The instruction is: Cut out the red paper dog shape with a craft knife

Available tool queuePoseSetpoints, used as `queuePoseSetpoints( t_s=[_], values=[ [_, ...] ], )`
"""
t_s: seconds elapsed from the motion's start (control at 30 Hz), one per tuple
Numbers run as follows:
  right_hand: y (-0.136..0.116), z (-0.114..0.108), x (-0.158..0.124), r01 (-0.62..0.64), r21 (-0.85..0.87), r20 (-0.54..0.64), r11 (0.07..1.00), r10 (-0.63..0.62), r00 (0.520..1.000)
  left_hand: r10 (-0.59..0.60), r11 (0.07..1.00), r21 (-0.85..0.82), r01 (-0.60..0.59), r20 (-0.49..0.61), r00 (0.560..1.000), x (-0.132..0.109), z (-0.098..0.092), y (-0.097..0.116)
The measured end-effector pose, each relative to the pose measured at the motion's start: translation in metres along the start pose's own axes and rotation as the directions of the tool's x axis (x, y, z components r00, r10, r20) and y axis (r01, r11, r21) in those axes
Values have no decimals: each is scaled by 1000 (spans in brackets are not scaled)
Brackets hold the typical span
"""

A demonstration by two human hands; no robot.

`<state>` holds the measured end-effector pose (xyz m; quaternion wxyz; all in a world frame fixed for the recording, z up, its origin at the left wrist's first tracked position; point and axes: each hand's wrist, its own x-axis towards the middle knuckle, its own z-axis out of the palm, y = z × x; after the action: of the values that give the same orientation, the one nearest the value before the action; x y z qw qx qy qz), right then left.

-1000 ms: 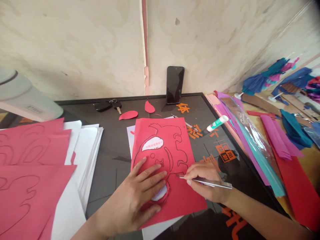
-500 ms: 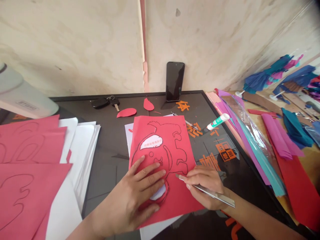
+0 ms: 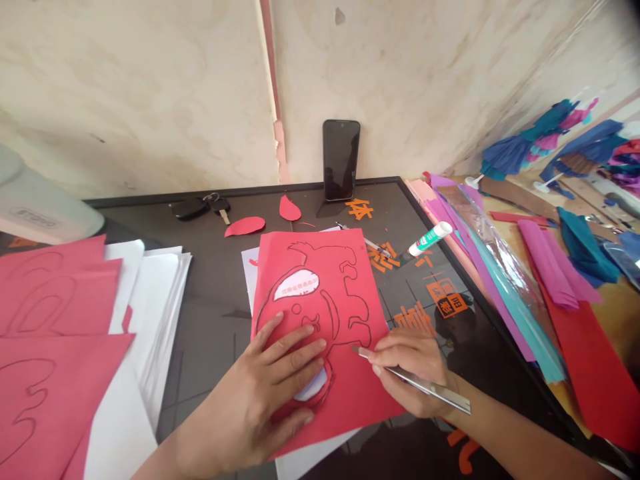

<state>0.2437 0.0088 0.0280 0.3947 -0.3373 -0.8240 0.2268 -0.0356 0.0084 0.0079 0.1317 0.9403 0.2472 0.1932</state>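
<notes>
A sheet of red paper [image 3: 345, 393] with an animal outline drawn in dark line lies before me on white paper [image 3: 320, 460]. Two oval openings in the drawing show white beneath. My left hand [image 3: 280, 380] presses flat on the sheet with fingers spread, partly covering the lower opening. In my right hand [image 3: 413, 370] is a slim metal craft knife [image 3: 430, 390], gripped like a pen. Its blade tip is at the outline near a leg of the animal; whether it touches the paper I cannot tell. Two red cut-out pieces [image 3: 245, 227] rest beyond the sheet.
A phone [image 3: 341, 160] leans on the wall, with car keys [image 3: 190, 208] to its left. A glue stick [image 3: 430, 239] stands right of the sheet. Red and white papers [image 3: 60, 387] are stacked at left, below a pale bottle [image 3: 45, 207]. Coloured paper [image 3: 520, 307] lies at right.
The view has shifted slightly, so most things appear a little further left. My left hand stays on the red sheet; the knife tip remains near the same leg line.
</notes>
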Motion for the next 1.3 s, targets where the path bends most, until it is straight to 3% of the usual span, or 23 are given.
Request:
queuePoseSetpoints(
  t_s=[0.6, 0.77, 0.87, 1.03, 1.17, 1.3],
  values=[
    [1, -4, -7, -17, -96, -32, 995, 14, 999, -21, 999, -36, 21, -5, 1000, -2, 3, -1],
    [2, -2, -8, 63, -197, -47, 978, -74, 996, -21, 999, -26, 20, -12, 1000, -4, 4, -1],
    [0, 1, -11, 129, -320, -11, 939, -140, 990, -18, 1000, -18, 18, -9, 1000, -5, 5, -2],
    [-8, 5, -19, 256, -495, 163, 830, -201, 966, 1, 1000, 31, -1, -6, 1000, -4, 4, -2],
    [-9, 7, -23, 322, -542, 238, 776, -226, 945, 23, 996, 86, -22, -9, 1000, -1, 2, -3],
    [-8, 7, -24, 319, -533, 237, 784, -223, 945, 26, 995, 97, -26, 6, 1000, -2, 1, -4]
  ],
)
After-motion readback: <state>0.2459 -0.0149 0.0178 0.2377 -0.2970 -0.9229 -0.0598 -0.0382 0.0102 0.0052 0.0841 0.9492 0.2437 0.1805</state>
